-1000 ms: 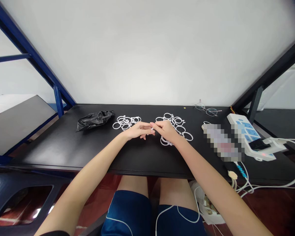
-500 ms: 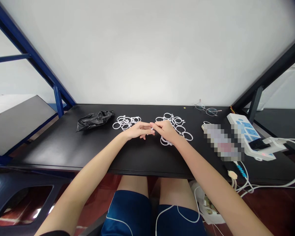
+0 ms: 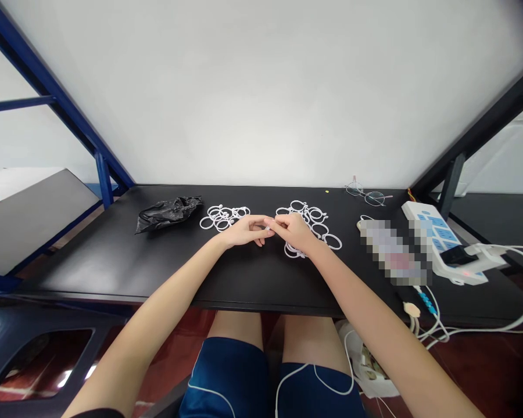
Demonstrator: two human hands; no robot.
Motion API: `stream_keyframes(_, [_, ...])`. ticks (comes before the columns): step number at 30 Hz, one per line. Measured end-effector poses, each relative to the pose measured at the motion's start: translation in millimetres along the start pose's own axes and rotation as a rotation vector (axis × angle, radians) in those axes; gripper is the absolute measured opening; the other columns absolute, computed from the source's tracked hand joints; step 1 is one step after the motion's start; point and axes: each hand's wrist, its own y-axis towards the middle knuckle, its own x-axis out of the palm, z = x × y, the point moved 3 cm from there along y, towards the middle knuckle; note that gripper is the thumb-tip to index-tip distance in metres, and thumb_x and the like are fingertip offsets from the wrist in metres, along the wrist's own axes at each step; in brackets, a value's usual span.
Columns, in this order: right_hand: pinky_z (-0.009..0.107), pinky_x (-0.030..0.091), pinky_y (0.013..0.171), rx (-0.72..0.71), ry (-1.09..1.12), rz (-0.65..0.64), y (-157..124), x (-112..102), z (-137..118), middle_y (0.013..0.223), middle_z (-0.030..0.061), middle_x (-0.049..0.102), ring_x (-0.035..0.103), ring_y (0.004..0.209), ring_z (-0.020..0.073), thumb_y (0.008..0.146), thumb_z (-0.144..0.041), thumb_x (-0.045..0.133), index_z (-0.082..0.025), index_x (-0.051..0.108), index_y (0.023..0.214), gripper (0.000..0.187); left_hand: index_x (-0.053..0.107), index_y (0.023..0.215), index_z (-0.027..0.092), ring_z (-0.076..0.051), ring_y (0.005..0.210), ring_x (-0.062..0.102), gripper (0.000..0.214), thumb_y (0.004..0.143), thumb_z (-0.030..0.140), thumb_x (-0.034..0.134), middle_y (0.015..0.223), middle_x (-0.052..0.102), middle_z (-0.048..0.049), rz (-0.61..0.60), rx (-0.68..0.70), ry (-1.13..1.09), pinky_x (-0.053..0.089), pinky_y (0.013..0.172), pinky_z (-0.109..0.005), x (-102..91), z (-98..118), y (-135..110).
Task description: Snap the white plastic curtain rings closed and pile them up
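1. A small white ring (image 3: 268,229) sits pinched between both hands' fingertips, low over the middle of the bench (image 3: 113,255).
2. The left hand (image 3: 243,231) and right hand (image 3: 297,231) have their fingers closed on it.
3. The right ring pile (image 3: 320,226) touches the right hand; this looks like mid-handling that needs fine fingertip control.

We see white plastic rings (image 3: 312,217) on the plain matte black tabletop (image 3: 113,255), a glossy black crumpled plastic bag (image 3: 168,212), a white power strip (image 3: 440,238) with blue labels and a red light, and blue steel frame bars (image 3: 102,174); our navy cloth shorts (image 3: 226,371) carry white piping.
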Motion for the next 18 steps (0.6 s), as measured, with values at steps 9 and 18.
stream_keyframes(9, [0.027, 0.023, 0.051, 0.030, 0.013, 0.005, 0, 0, -1, 0.049, -0.0059, 0.025, 0.026, 0.049, 0.0089, 0.089, -0.051, 0.050, -0.020, 0.027, 0.053, 0.053, 0.059, 0.114, 0.017, -0.013, 0.086, 0.063, 0.041, 0.078, 0.030, 0.071, 0.118, 0.060, -0.0096, 0.217, 0.188, 0.042, 0.053, 0.082, -0.030, -14.0, -2, 2])
stream_keyframes(18, [0.027, 0.030, 0.053, 0.110, 0.017, 0.365, 3, -20, 4, 0.050, -0.0042, 0.036, 0.033, 0.049, 0.0104, 0.089, -0.043, 0.052, -0.021, 0.035, 0.057, 0.042, 0.066, 0.097, 0.012, -0.010, 0.067, 0.058, 0.033, 0.083, 0.041, 0.059, 0.087, 0.065, -0.0065, 0.485, 0.114, 0.088, 0.051, 0.063, -0.023, -26.4, -4, 4])
